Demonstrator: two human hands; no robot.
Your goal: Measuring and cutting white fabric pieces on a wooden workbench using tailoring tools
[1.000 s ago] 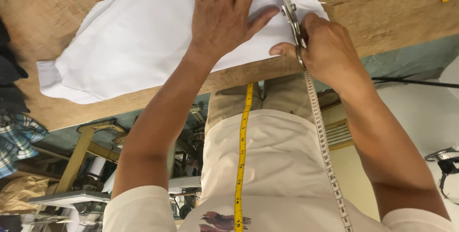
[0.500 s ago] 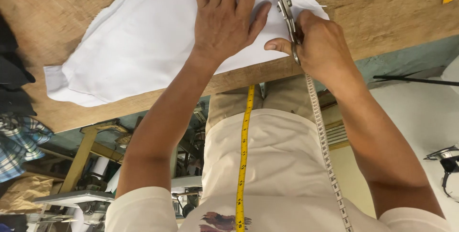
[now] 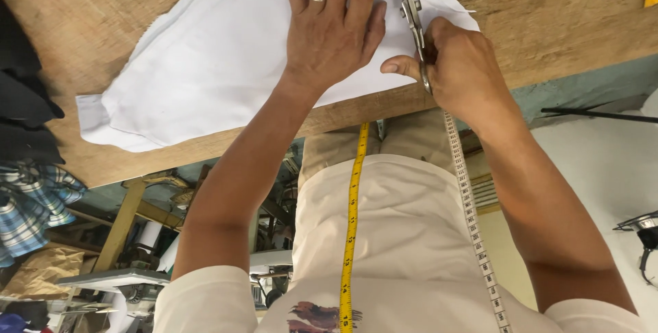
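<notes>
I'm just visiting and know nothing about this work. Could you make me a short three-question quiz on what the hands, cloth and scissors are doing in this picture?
1. True or false: the left hand lies flat on the white cloth.
2. What does the right hand hold? A) a pencil B) scissors C) an iron
3. Fill the gap: the yellow measuring tape hangs down the person's ____.

Key
1. True: the fingers are spread and press the cloth onto the wooden table.
2. B: the blades point away from the person, along the cloth's right edge.
3. Chest: it hangs from the neck over the pale shirt.
</notes>
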